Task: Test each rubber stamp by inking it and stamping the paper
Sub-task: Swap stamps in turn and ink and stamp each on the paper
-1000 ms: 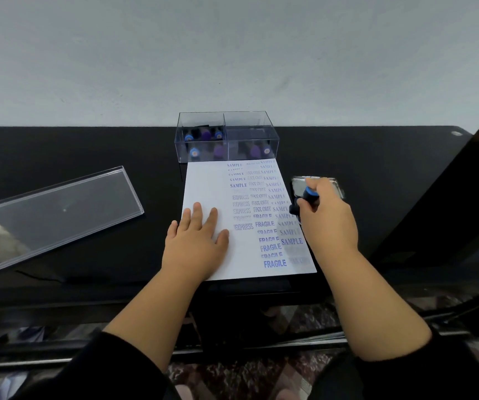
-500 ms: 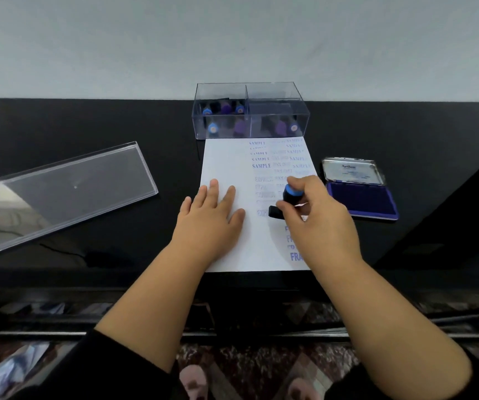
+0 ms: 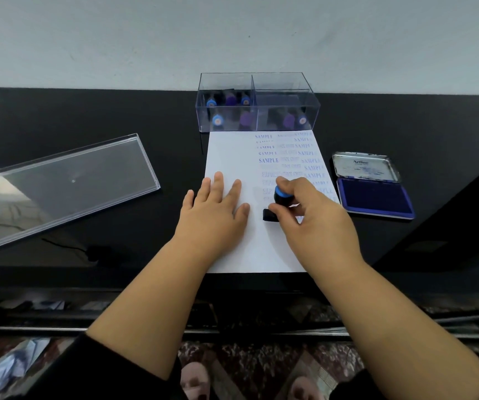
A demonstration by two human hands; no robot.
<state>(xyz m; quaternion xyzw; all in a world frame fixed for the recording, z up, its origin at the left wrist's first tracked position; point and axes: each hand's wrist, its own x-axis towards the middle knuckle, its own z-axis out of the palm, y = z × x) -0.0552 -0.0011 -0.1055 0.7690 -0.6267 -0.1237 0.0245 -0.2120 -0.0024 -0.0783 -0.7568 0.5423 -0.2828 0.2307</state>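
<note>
A white sheet of paper (image 3: 232,249) lies flat on the black surface (image 3: 88,116), and everything else sits around it. The left hand (image 3: 218,209) rests palm down on the left part of the paper, fingers straight and slightly spread, holding nothing. The right hand (image 3: 310,217) is over the middle of the paper, its thumb and fingers curled round a rubber stamp (image 3: 280,202) with a black body and a blue cap. The stamp's black base is down at the paper; whether it presses fully on the sheet cannot be told, since the hand hides part of it. The right half of the paper carries rows of blue prints, several reading SAMPLE, others too faint or blurred to read.

Just beyond the far edge of the paper stands a clear plastic box (image 3: 284,88) with two compartments; more stamps (image 3: 218,119) with blue and purple caps show through its walls in both. To the right of the paper, a little apart from it, an ink pad (image 3: 375,197) lies open, its metal lid (image 3: 365,167) folded back on the far side. Well to the left of the paper lies a clear plastic lid (image 3: 68,183), flat on the surface.
</note>
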